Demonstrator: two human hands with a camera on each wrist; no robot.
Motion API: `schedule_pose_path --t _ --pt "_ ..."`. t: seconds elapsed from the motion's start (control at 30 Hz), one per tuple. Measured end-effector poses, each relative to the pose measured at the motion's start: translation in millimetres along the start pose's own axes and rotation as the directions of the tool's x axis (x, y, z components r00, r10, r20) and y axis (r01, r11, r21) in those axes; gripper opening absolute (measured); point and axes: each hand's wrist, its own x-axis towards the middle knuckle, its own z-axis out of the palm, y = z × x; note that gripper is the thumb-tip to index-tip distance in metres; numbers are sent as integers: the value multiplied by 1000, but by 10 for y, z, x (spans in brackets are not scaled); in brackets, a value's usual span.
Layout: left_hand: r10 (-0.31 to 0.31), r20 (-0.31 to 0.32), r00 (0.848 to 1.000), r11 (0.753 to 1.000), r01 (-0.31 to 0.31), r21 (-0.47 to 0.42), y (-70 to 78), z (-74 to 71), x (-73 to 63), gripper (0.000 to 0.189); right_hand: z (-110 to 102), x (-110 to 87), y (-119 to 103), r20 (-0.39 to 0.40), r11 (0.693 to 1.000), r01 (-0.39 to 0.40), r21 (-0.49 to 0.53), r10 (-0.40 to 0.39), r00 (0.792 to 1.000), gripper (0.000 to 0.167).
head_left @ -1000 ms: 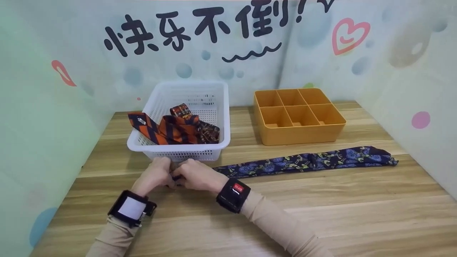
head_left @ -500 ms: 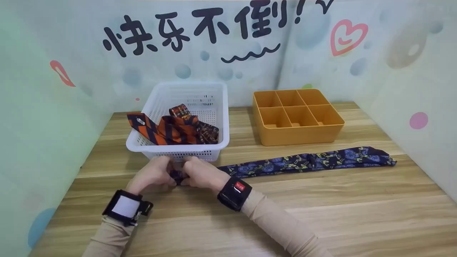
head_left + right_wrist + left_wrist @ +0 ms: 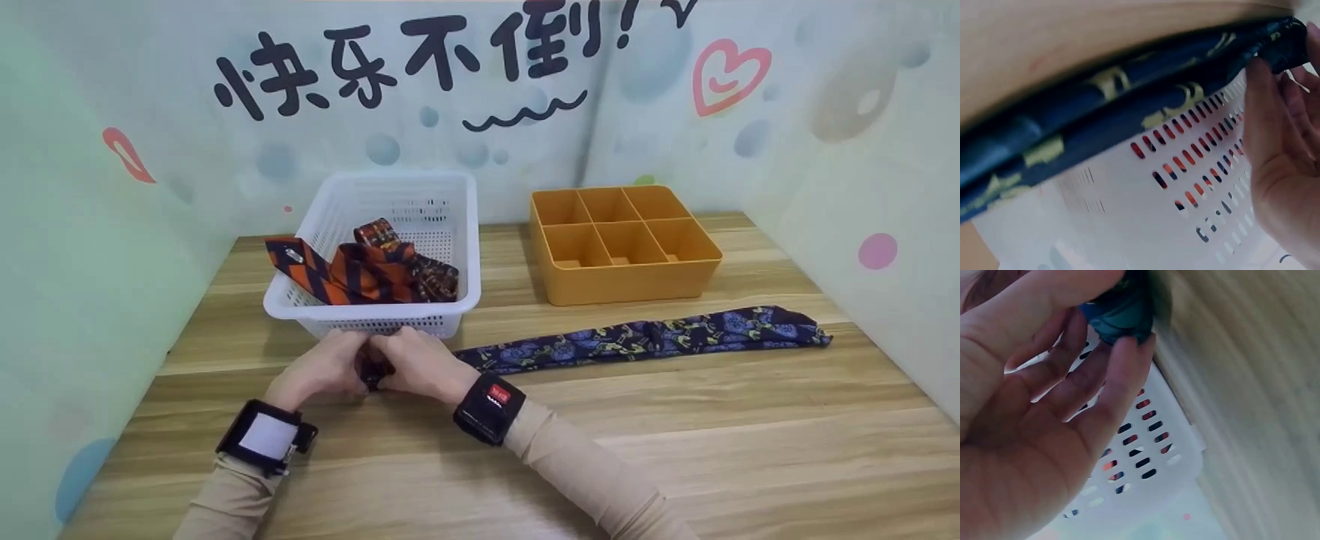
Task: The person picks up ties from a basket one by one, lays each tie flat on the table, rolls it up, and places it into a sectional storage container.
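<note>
A dark navy necktie (image 3: 570, 347) with a blue and yellow pattern lies stretched across the table, its wide end to the right. My left hand (image 3: 326, 366) and right hand (image 3: 420, 364) meet at its left end, just in front of the white basket. Between them they grip a small bunched roll of the tie, mostly hidden by the fingers in the head view. In the left wrist view the fingertips curl round this dark roll (image 3: 1123, 318). The right wrist view has the tie's length (image 3: 1129, 98) running up to the right hand's fingers (image 3: 1261, 84).
Behind the hands stands a white perforated basket (image 3: 375, 310) holding an orange-and-navy striped tie (image 3: 367, 277) and a patterned brown tie (image 3: 436, 280). An orange box (image 3: 634, 285) with several compartments sits to its right. Printed walls enclose the wooden table (image 3: 600, 435) at the back and sides.
Both hands stay at the tie's left end while their fingers shift round the roll. The gap between the hands widened half a second ago and has narrowed again.
</note>
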Motion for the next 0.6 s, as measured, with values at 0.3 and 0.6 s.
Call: schedule_pose_path --t 0.3,0.6 --pt "-1 117 993 990 18 -142 -78 -74 -16 22 -54 3 38 65 997 -55 56 52 997 22" --pt "100 126 987 994 -93 -66 24 -71 17 16 -128 -6 38 68 990 -86 116 78 995 34"
